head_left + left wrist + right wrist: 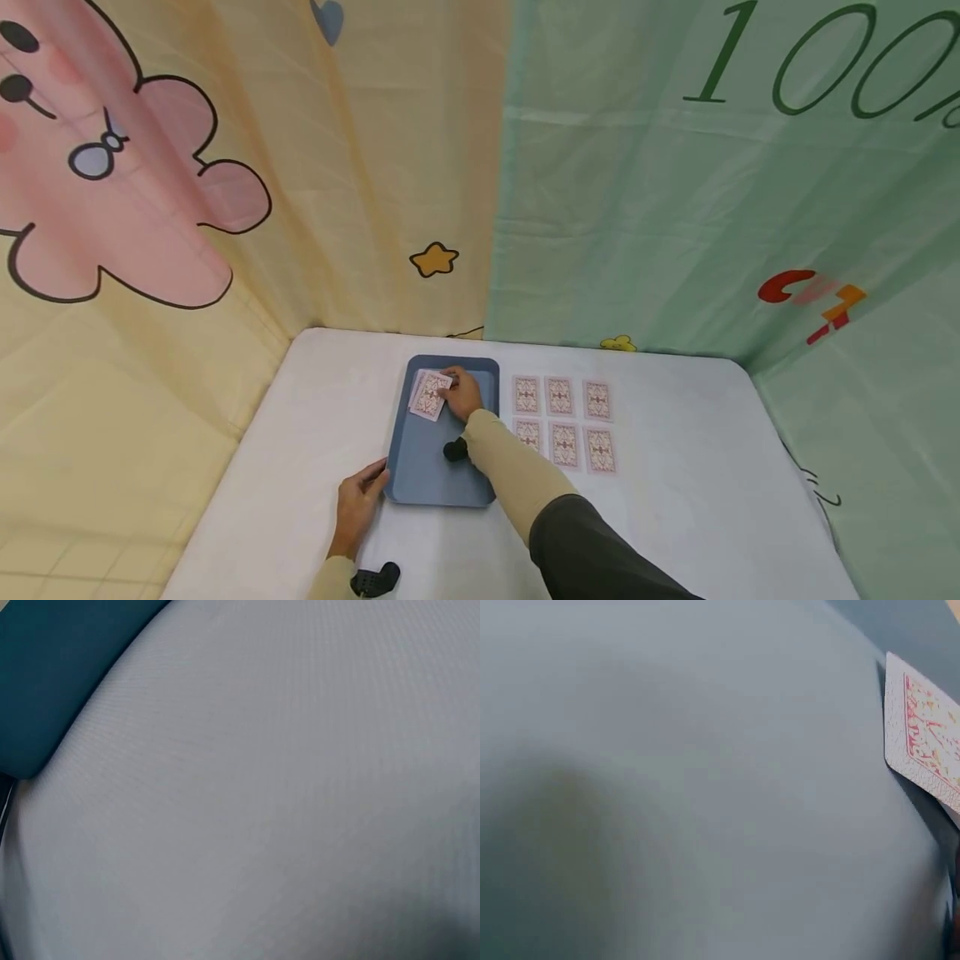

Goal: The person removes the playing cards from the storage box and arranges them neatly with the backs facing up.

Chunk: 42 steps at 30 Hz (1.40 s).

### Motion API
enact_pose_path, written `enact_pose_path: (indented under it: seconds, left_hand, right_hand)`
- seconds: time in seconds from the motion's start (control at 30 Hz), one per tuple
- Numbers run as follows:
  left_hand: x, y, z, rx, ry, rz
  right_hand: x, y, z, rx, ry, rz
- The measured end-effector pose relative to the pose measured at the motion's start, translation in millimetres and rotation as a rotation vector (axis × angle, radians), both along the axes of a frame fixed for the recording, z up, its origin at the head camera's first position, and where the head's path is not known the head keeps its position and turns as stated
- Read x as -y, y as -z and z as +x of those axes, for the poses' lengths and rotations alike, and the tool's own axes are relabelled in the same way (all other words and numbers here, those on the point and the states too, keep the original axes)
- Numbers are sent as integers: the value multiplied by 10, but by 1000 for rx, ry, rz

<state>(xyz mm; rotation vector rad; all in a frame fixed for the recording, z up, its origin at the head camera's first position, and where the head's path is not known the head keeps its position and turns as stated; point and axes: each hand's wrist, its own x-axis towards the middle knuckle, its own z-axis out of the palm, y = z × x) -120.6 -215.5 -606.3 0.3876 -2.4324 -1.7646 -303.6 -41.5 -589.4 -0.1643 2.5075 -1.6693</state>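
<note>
In the head view, my right hand [462, 394] reaches over the blue-grey tray [431, 479] and pinches a playing card [431, 397] by its right side. The card shows its red-patterned back. Another card peeks out from under its left side, near the tray's upper left. The right wrist view catches a corner of a card [930, 735] above the tray floor. At the tray's lower left edge, my left hand [356, 508] holds the rim between thumb and fingers. The left wrist view shows the tray's corner [60, 675] but hardly any of that hand.
Right of the tray, playing cards [559, 396] lie face down in two rows of three on the white table [690, 467]. My right forearm partly covers the lower left card [528, 432]. Printed curtains [397, 167] rise behind and beside the table.
</note>
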Motion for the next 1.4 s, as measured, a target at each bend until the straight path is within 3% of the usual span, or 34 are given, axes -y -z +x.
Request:
enact_pose_path:
  seconds: [0.13,0.43,0.7,0.97,1.4]
  left_hand:
    - [-1,1,-9,-26,-5,-15]
    - [7,9,5,-4,-2,5]
    - [-3,-24,11,-20,-10,-14]
    - [19,-13,-10,-3,-1,-23]
    - [15,-19,-6,1,6,-38]
  right_hand:
    - [-50,-47,17,-1,13,-32]
    - [-196,-84,116,71,-21,-112]
    - [-310,-260,239,99,-76,-164]
    - [-470,-394,361,120,-93,-139]
    - [-885,-414,575,103,-54,-145]
